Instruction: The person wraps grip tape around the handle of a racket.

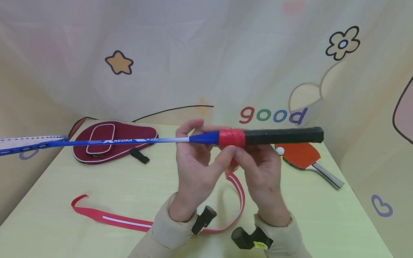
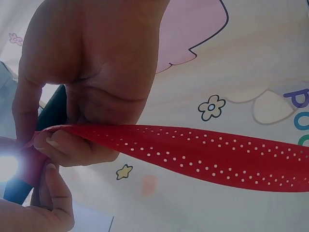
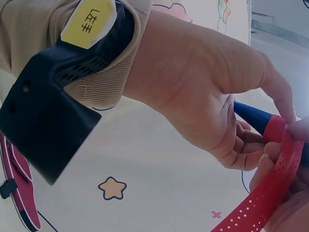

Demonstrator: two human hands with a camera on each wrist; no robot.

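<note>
A blue and white badminton racket (image 1: 171, 140) is held level across the head view, above the table, its black handle (image 1: 284, 135) pointing right. Perforated red grip tape (image 1: 232, 138) is wrapped round the handle's top, beside the blue cone. My left hand (image 1: 196, 172) holds the racket near the cone, fingers behind it and thumb on the tape's lower edge. My right hand (image 1: 264, 175) supports the black handle from behind and pinches the tape beside the left thumb. The loose tape (image 2: 207, 157) runs off from the fingers in the left wrist view.
The tape's tail, with a white backing strip, curls over the table (image 1: 129, 186). A maroon racket bag (image 1: 129, 134) lies at the back left. A red table tennis bat (image 1: 301, 156) and a white ball (image 1: 280, 151) lie at the back right. A printed curtain (image 1: 193, 53) surrounds the table.
</note>
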